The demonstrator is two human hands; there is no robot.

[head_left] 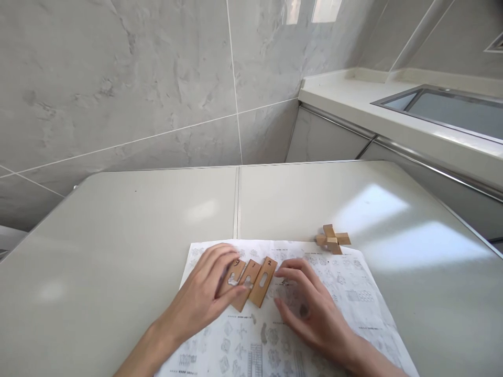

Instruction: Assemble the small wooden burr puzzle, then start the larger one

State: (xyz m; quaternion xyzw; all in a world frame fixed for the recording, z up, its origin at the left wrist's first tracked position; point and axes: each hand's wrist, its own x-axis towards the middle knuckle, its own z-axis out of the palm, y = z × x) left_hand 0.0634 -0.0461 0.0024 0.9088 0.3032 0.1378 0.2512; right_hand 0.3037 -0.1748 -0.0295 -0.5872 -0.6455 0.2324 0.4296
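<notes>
Three flat wooden puzzle pieces with cut-outs lie side by side on a printed sheet, slanted, with handwritten numbers at their upper ends. My left hand (204,288) curves over the left two, its fingertips at the top of the piece marked 3 (227,283) and its thumb across the piece marked 1 (251,272). Part of piece 3 is hidden under this hand. On the right is the piece marked 2 (257,294), with a long rounded slot. Beside it my right hand (310,306) is open, thumb and fingers apart, fingertips close to its right edge.
The printed sheet (314,361) of puzzle diagrams lies on a glossy white table (118,251) with a seam down its middle. An assembled wooden cross-shaped puzzle (332,240) rests at the sheet's upper right edge. Behind are a grey tiled wall (157,78) and a white counter (341,94).
</notes>
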